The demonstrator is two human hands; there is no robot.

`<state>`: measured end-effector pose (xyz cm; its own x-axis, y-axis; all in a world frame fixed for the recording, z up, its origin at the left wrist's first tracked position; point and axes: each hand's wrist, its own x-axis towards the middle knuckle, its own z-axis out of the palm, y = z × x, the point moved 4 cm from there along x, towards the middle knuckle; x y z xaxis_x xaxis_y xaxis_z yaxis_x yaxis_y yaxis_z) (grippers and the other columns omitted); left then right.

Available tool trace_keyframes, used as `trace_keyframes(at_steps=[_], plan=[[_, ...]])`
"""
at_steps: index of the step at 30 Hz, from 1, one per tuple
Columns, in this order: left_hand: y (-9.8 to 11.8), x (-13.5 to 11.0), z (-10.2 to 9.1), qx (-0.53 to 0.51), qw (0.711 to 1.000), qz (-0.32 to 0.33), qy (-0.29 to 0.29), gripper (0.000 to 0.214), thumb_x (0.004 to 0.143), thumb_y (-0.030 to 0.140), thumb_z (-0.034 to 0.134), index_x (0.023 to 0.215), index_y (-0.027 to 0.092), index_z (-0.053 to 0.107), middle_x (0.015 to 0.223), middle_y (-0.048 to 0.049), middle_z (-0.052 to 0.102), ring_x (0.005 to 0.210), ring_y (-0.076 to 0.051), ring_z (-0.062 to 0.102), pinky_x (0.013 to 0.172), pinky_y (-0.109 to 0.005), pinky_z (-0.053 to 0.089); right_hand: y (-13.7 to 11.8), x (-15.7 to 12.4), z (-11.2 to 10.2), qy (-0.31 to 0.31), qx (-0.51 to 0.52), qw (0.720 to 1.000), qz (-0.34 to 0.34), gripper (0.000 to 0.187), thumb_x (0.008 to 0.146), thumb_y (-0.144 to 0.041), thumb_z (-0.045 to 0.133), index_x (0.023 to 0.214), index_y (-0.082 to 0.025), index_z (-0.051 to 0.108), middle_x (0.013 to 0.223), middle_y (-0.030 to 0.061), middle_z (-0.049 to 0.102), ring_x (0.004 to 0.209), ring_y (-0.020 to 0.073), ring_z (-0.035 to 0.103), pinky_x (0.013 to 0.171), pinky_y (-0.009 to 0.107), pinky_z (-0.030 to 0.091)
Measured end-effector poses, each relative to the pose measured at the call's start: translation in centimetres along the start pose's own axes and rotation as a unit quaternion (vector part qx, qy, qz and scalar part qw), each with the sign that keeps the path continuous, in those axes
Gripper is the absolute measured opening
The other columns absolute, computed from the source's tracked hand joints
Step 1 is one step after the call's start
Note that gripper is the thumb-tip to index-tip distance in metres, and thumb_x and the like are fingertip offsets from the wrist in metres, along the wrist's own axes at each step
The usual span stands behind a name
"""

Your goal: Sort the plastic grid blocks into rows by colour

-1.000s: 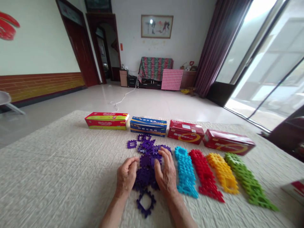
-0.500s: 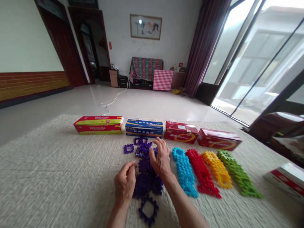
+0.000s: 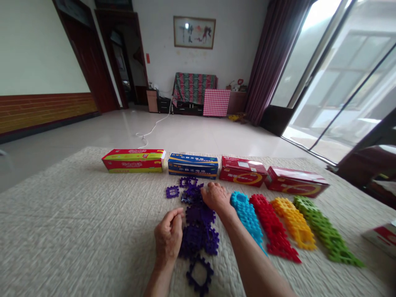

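Observation:
My left hand [image 3: 168, 236] rests on the cloth with its fingers curled, touching the left edge of a row of purple plastic grid tiles [image 3: 198, 237]. My right hand [image 3: 216, 196] reaches further away and is closed down over the loose purple tiles [image 3: 190, 190] near the blue box [image 3: 193, 165]; what its fingers grip is hidden. A single purple tile [image 3: 172, 191] lies apart to the left, and an open purple frame tile [image 3: 199, 274] lies nearest me.
Rows of blue [image 3: 247, 216], red [image 3: 272, 227], yellow [image 3: 293, 222] and green tiles [image 3: 324, 231] lie to the right. Red boxes [image 3: 243, 171] [image 3: 297, 181] and a red-yellow box [image 3: 133, 160] line the far side. Another box [image 3: 382, 237] sits at the right edge.
My right hand has moved away from me, from the middle purple tiles to the loose pile by the blue box. My left hand stayed close to the near tiles.

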<state>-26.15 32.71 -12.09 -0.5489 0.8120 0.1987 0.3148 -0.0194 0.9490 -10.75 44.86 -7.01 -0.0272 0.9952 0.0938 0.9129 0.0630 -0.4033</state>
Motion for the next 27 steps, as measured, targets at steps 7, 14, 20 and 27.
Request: trace_keyframes(at_steps=[7,14,20,27], plan=[[-0.4,0.1,0.0,-0.018,1.0,-0.02,0.008,0.033,0.08,0.039,0.052,0.096,0.018,0.072,0.088,-0.0076,0.075,0.081,-0.023,0.07,0.074,-0.032,0.057,-0.6,-1.9,0.7,0.008,0.029,0.999,-0.033,0.031,0.087,-0.039,0.048,0.098,-0.018,0.069,0.11,0.0184,0.065,0.106,0.0353,0.056,0.082,0.052,0.044],[0.1,0.5,-1.1,0.089,0.981,0.147,0.091,0.032,0.083,0.028,0.048,0.106,0.018,0.067,0.116,-0.0114,0.066,0.111,-0.024,0.061,0.099,-0.039,0.048,-2.5,-4.5,1.8,0.05,0.095,0.991,-0.079,0.024,0.085,-0.034,0.052,0.095,-0.021,0.07,0.106,0.0141,0.068,0.101,0.0301,0.06,0.082,0.043,0.046],[-0.4,0.6,-0.6,0.129,0.973,0.172,0.084,0.036,0.084,0.024,0.044,0.112,0.015,0.065,0.12,-0.014,0.065,0.116,-0.026,0.058,0.103,-0.044,0.044,-0.8,-6.0,1.1,0.094,0.177,0.976,-0.088,0.035,0.092,-0.031,0.038,0.113,-0.016,0.063,0.108,0.0139,0.068,0.1,0.0259,0.063,0.086,0.039,0.047],[-0.6,0.8,-0.5,0.11,0.979,0.153,0.078,0.039,0.084,0.015,0.037,0.11,0.016,0.066,0.115,-0.0114,0.069,0.111,-0.022,0.062,0.101,-0.039,0.047,0.8,-9.8,1.9,0.116,0.275,0.945,-0.133,0.035,0.093,-0.031,0.036,0.116,-0.017,0.059,0.115,0.01,0.066,0.108,0.02,0.061,0.094,0.035,0.048]])
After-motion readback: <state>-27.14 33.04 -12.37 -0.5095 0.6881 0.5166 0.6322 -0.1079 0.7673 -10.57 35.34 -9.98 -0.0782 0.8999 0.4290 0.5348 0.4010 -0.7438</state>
